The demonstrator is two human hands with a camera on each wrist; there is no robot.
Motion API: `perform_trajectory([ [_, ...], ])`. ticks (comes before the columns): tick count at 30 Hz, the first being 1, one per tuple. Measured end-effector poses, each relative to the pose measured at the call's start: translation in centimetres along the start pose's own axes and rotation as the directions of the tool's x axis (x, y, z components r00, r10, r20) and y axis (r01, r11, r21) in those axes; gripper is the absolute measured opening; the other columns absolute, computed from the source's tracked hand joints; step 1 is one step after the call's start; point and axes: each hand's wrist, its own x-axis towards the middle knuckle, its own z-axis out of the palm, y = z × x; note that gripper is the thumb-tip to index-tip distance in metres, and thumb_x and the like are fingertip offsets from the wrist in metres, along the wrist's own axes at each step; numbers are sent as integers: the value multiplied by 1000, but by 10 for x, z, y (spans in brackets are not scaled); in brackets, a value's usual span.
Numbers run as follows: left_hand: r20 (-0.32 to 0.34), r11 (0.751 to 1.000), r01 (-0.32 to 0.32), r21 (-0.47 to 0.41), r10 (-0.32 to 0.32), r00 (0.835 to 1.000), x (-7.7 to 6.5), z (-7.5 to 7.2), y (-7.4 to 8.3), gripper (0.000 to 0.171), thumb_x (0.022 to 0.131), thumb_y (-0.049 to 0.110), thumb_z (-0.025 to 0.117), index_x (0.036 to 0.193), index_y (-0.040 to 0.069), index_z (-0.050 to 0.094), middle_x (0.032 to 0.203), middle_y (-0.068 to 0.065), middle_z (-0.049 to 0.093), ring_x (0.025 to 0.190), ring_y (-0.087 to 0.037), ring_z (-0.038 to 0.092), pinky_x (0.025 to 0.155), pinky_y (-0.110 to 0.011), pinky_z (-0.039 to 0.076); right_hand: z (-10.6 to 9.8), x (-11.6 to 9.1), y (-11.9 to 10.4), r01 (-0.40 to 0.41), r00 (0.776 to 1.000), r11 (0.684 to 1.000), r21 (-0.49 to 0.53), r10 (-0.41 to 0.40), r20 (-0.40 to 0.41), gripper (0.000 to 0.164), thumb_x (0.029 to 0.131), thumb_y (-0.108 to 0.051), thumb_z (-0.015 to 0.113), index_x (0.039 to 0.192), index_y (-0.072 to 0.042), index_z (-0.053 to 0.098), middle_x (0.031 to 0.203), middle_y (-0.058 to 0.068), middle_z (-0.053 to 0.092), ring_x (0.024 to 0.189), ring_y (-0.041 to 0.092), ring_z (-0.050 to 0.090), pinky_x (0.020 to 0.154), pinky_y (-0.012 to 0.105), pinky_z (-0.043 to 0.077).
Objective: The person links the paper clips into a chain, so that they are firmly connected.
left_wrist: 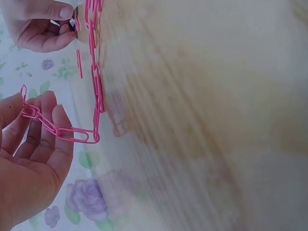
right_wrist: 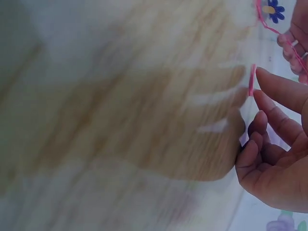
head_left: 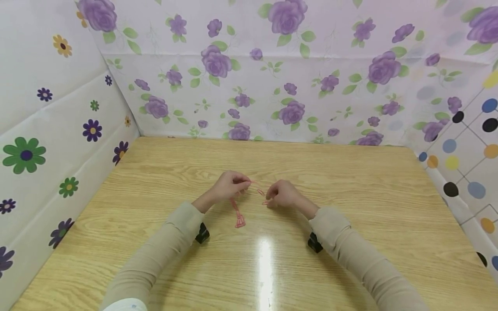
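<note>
A chain of linked pink paper clips (head_left: pixel 240 221) trails from my left hand (head_left: pixel 229 185) down onto the wooden table. In the left wrist view, that hand pinches the upper end of the chain (left_wrist: pixel 77 134) between thumb and fingers, and part of it drapes over the fingers. To its right, my right hand (head_left: pixel 284 193) holds a single pink paper clip (right_wrist: pixel 251 79) at the tips of thumb and forefinger, its other fingers curled in. A separate pink paper clip (left_wrist: pixel 79 63) lies on the table between the two hands.
The wood-grain table (head_left: pixel 350 168) is glossy and reflects the hands. Behind it hangs a cloth with purple roses (head_left: pixel 215 62); patterned cloths also stand at both sides. Black devices (head_left: pixel 202 233) are strapped under the wrists.
</note>
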Motion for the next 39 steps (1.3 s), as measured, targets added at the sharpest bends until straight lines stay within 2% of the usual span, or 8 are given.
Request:
perform_trajectory([
  [7,16,1000,17,-18,-17,1000,-2,0,5,25,91,13,56,106,-6,63,90,-22,63,78,-34,61,66,-43,51,4,-1,0,41,999,993,-110,-42,-8,12,74,-7,74,64,-7,66,61,-4,59,59,9,47,56,23,40],
  [10,12,1000,15,-11,-15,1000,1,1,0,24,91,13,56,105,-5,64,89,-21,64,77,-31,62,64,-38,51,3,-2,0,64,998,991,-115,-64,1,14,76,-7,72,64,-7,65,61,-4,58,59,9,47,56,23,40],
  [15,17,1000,1,-11,-1,1000,2,3,-1,23,91,12,57,102,-6,65,87,-20,64,76,-31,63,64,-37,52,-3,-5,4,116,993,993,-35,-116,-16,2,80,-3,65,78,-3,65,62,-2,56,56,9,47,54,24,40],
  [19,27,1000,-27,-5,27,999,2,4,-1,22,90,11,57,101,-6,65,87,-21,64,75,-31,62,64,-38,52,-6,-7,8,140,990,990,20,-139,-15,16,83,1,54,93,-2,66,60,2,55,50,10,42,50,23,37],
  [24,50,999,-38,-23,39,998,2,4,1,24,91,11,57,102,-9,64,91,-25,63,77,-36,62,68,-44,51,-8,-9,15,170,985,985,36,-170,-9,18,85,-2,52,93,0,68,82,6,64,63,9,48,59,25,42],
  [28,75,998,-50,-38,53,996,-5,3,15,24,91,6,54,103,-14,61,93,-29,61,79,-42,60,70,-49,49,-12,-12,18,200,979,978,57,-201,18,18,85,0,56,100,5,65,91,11,65,75,14,56,66,27,47],
  [32,91,997,-69,-39,72,993,-11,2,29,22,90,1,53,102,-17,59,92,-31,60,80,-45,59,70,-51,49,-16,-13,17,174,985,984,44,-175,-2,17,86,-4,60,99,3,68,95,11,67,82,16,60,67,26,48],
  [39,90,997,-75,-37,78,993,-2,6,7,24,91,7,55,102,-13,61,91,-29,62,78,-42,60,69,-50,49,-22,-16,12,68,997,994,85,-66,-28,14,85,-6,62,96,1,70,83,10,68,64,16,59,56,26,47],
])
